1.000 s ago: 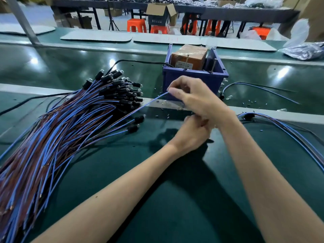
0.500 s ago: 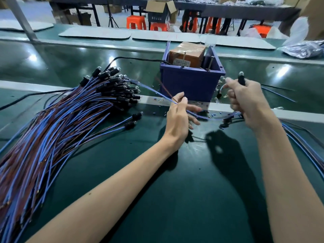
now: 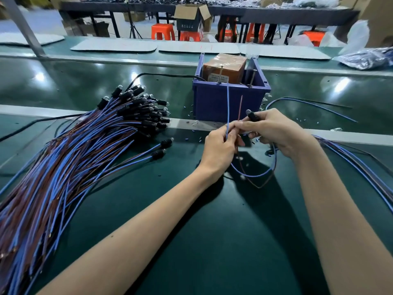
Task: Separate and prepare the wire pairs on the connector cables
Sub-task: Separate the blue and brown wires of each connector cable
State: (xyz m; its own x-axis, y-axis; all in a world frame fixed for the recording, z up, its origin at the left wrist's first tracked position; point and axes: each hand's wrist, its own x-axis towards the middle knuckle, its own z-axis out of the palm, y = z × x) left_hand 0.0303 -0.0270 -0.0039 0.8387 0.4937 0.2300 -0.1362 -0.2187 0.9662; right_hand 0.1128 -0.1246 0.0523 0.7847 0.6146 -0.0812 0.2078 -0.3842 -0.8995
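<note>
Seen from the head camera, a person is working one connector cable at centre frame, above a dark green table (image 3: 212,241). The left hand (image 3: 219,145) is pinching the blue wire (image 3: 227,103), fingers curled round it, and the wire's free end is rising straight up in front of the purple bin (image 3: 212,105). Just beside it the brown wire (image 3: 240,107) is standing apart from the blue one, its lower end disappearing between the two hands. The right hand (image 3: 280,130) is gripping the black connector (image 3: 253,116), whose clear tip is pointing toward the upper left. Below the hands both wires are sagging in a loop (image 3: 255,176) that is hanging close to the table. A large bundle of cables (image 3: 74,162) is lying fanned across the left of the frame, connectors pointing toward the bin. A smaller set of cables (image 3: 361,165) is trailing off at the right edge. A cardboard box (image 3: 223,66) is sitting inside the bin.
</note>
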